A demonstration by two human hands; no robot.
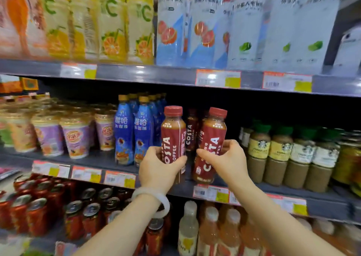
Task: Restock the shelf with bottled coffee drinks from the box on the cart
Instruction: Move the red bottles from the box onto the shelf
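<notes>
at the middle shelf (109, 164), left hand (159, 167) gripping upright costa bottle (172, 136), right hand (227, 161) gripping tilted one (212, 136)

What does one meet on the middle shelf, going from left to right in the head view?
Milk tea cups → blue bottles → Costa bottle held by the left hand → Costa bottle held by the right hand → green-capped coffee bottles.
</notes>
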